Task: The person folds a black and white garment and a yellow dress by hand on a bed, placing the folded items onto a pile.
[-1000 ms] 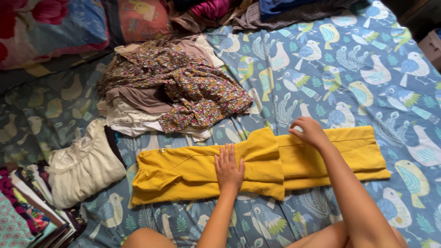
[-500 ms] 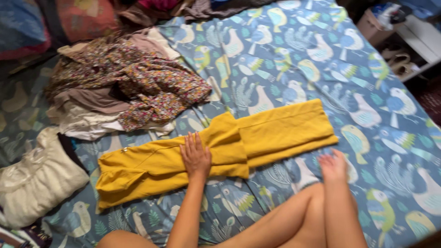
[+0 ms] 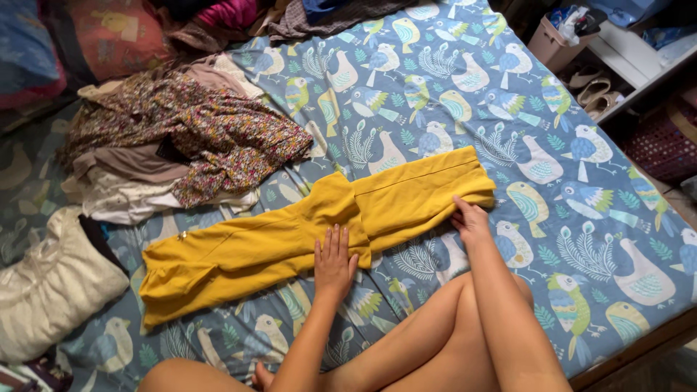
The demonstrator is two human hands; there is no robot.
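Yellow garment [image 3: 290, 239] flat on bed; left hand [image 3: 334, 260] pressing, right hand [image 3: 470, 221] gripping edge.

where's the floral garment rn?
Head view, upper left: the floral garment lies atop a heap of clothes on the bird-print sheet, just beyond the yellow garment.

A bed [image 3: 508, 87] fills nearly the whole view, covered by a blue sheet printed with birds and ferns. Patterned pillows [image 3: 109, 33] lie at its far end. Past the right edge stands a white shelf unit [image 3: 624, 54] with sandals [image 3: 599, 94] on the floor beneath it, a cardboard box [image 3: 552, 40] and a dark red woven basket [image 3: 664, 141] (partly cut off). The light is soft and even.
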